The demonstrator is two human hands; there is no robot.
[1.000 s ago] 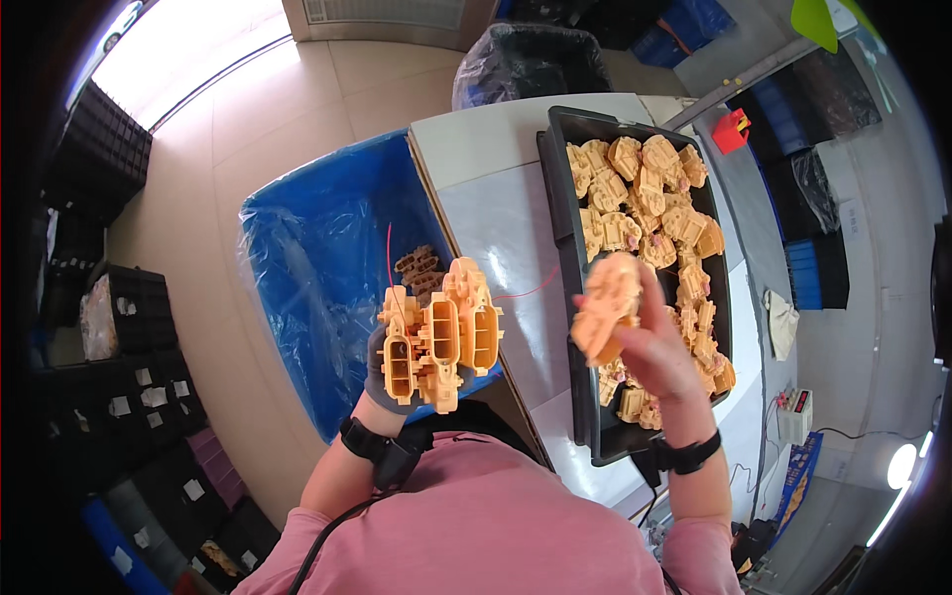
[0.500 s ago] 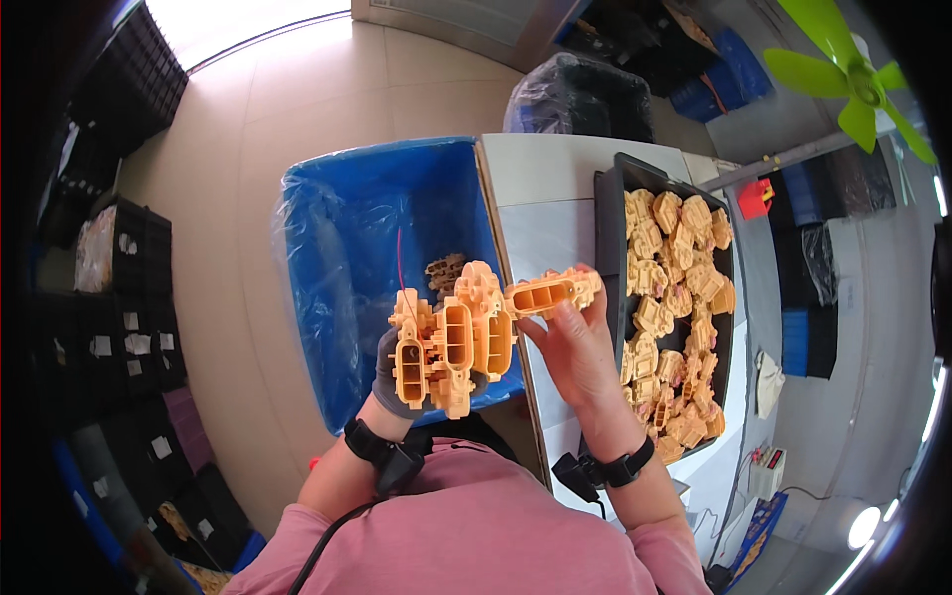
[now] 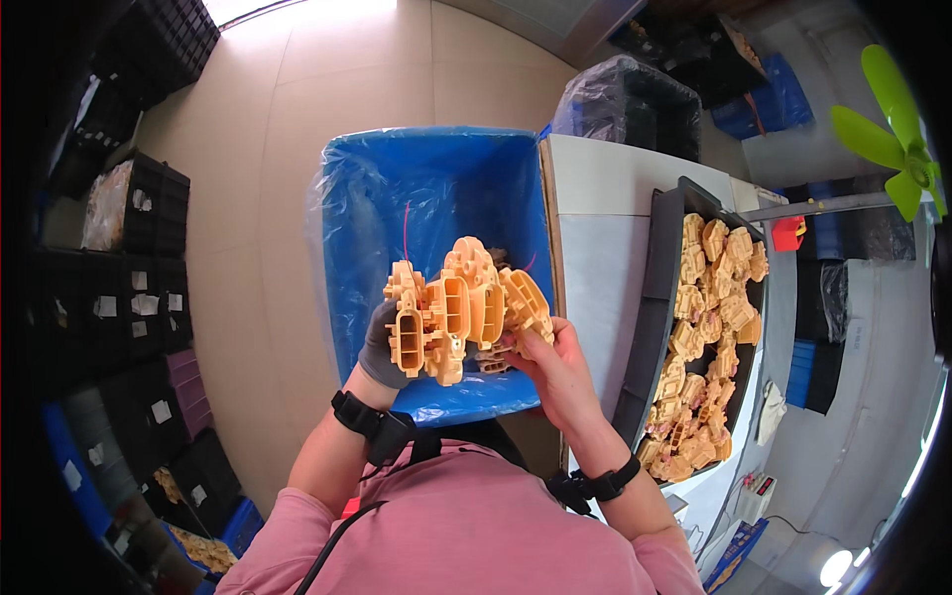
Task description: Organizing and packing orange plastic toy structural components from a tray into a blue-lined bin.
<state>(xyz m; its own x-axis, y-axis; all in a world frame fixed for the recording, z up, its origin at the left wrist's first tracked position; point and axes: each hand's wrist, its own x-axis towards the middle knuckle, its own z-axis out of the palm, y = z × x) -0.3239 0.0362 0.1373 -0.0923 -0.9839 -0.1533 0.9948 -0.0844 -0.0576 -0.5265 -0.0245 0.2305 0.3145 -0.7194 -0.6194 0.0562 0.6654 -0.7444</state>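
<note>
My left hand (image 3: 380, 349), in a grey glove, is closed around several tan molded plastic housings (image 3: 451, 309) with oval openings. They are bunched side by side, and the parts hide most of its fingers. A single tan housing (image 3: 526, 300) is pinched in my bare right hand (image 3: 561, 382), tilted against the right side of the bunch. Both hands are over a blue bin (image 3: 436, 402) lined with clear plastic. Other parts show in the bin behind the held ones, partly hidden. A thin red strand (image 3: 406, 233) rises above the leftmost housing.
Right of the bin stands a pale worktable (image 3: 600, 258). On it, a dark grey tray (image 3: 650, 327) holds many tan housings. A plastic-lined black crate (image 3: 620, 104) stands beyond the table, and a green fan (image 3: 907, 164) is at upper right. Black crates (image 3: 129, 297) are stacked at left.
My right hand has turned its housing from nearly level to steeply tilted and brought it over the bin, next to the bunch. The whole view has shifted, so bin and tray appear further right.
</note>
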